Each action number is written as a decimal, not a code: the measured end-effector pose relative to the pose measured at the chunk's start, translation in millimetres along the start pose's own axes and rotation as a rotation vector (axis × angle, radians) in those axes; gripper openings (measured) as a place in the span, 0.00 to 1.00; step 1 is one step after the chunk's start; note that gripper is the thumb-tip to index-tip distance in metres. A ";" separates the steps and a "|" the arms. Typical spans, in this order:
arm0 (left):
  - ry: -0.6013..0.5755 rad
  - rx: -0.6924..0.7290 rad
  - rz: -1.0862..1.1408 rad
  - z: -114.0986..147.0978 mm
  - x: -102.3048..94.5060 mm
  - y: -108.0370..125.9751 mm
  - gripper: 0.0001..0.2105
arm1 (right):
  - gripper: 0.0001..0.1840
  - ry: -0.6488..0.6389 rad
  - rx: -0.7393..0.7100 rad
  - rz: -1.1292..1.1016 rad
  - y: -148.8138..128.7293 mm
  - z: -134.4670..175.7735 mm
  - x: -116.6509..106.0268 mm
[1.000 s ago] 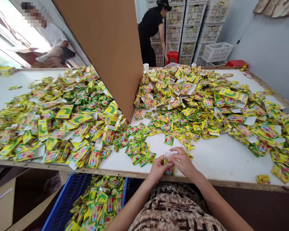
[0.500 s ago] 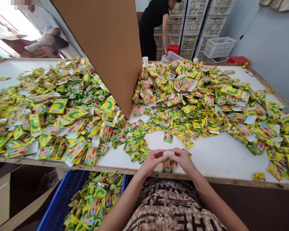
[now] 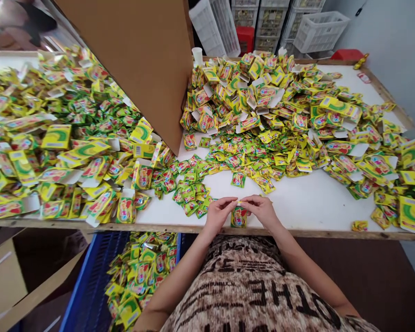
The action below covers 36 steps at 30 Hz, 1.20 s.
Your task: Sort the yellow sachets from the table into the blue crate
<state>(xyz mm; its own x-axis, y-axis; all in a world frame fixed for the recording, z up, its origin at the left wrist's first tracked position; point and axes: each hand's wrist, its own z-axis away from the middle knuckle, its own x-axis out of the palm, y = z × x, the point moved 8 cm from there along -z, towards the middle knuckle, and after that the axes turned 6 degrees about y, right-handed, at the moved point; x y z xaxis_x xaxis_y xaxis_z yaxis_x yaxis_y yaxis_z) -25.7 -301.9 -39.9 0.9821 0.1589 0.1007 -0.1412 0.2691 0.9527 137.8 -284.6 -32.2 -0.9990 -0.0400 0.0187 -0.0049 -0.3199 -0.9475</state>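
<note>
"What could you actually read?"

"The shirt (image 3: 235, 299) gave the most: big dark letters on mottled brown cloth, T, H and E among them, with smaller lines of print that I couldn't make out."

"And the small box (image 3: 238, 217) in the person's hands?"

"It carried a bright, multicoloured label across the front, too small to spell out (I did try). The face was yellow and green, with red patches beside the lettering."

"Where was it?"

"Right in front of the person, at the near edge of the white table (image 3: 307, 198). I couldn't tell whether its bottom rested there or hung just above."

"How was it held?"

"By the top, in a narrow pinch from both sides. The left hand (image 3: 218, 213) and the right hand (image 3: 263, 212) had their thumbs and forefingers close together at the upper edge, so most of the front showed below them."

"Any other labels?"

"A yellow box (image 3: 144, 151) near the foot of the brown cardboard sheet (image 3: 138, 64) showed a barcode. Small green sachets (image 3: 190, 198) lay just beyond the left hand, printed too, but illegibly."

"And underneath?"

"A blue crate (image 3: 85, 281) stood below the table's edge, to the person's left, holding many packs (image 3: 138, 281) in the same yellow and green."
</note>
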 end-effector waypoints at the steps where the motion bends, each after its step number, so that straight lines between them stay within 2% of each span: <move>1: -0.005 0.046 -0.044 -0.4 0.4 3.0 0.14 | 0.17 0.019 -0.022 0.014 -1.5 1.0 -1.2; 5: -0.060 0.232 -0.225 -0.8 4.4 16.9 0.11 | 0.17 0.036 -0.072 0.059 -6.6 4.8 -3.7; 7: -0.081 0.246 -0.231 -3.4 4.4 20.3 0.11 | 0.17 0.021 -0.077 0.076 -9.1 4.1 -3.8; 12: -0.202 -0.054 -0.049 -14.8 7.1 7.8 0.16 | 0.18 -0.080 -0.043 0.127 -14.5 -3.8 0.4; 14: -0.200 -0.079 -0.018 -16.0 6.2 6.4 0.17 | 0.18 -0.096 -0.051 0.138 -16.0 -5.8 -0.1; 18: -0.118 0.088 -0.055 -9.9 3.4 10.5 0.16 | 0.17 -0.106 -0.158 0.173 -18.5 -3.2 -1.6; 21: -0.089 0.130 0.001 -2.3 3.6 9.0 0.13 | 0.15 -0.086 -0.215 0.206 -17.3 1.1 -3.2; 23: -0.113 0.182 -0.036 1.9 4.9 12.2 0.11 | 0.14 -0.083 -0.252 0.238 -17.9 4.5 -3.3; 28: -0.245 0.524 -0.253 16.5 6.7 34.2 0.11 | 0.13 -0.099 -0.451 0.313 -26.0 21.1 -0.9; 30: -0.262 0.606 -0.285 21.2 4.7 36.7 0.13 | 0.12 -0.067 -0.526 0.353 -26.3 29.5 -1.4; 33: -0.241 0.631 -0.316 22.8 2.0 34.8 0.13 | 0.12 -0.009 -0.583 0.448 -21.9 39.0 -1.1; 36: -0.230 0.597 -0.334 21.3 2.5 32.5 0.13 | 0.15 0.009 -0.579 0.493 -17.8 42.4 0.3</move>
<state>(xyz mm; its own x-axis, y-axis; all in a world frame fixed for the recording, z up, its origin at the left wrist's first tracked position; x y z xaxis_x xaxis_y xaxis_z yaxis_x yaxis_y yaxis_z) -25.2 -313.0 -2.6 0.9716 -0.0624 -0.2281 0.1988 -0.3069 0.9308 139.5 -319.1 -1.8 -0.8920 -0.0413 -0.4501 0.4219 0.2810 -0.8620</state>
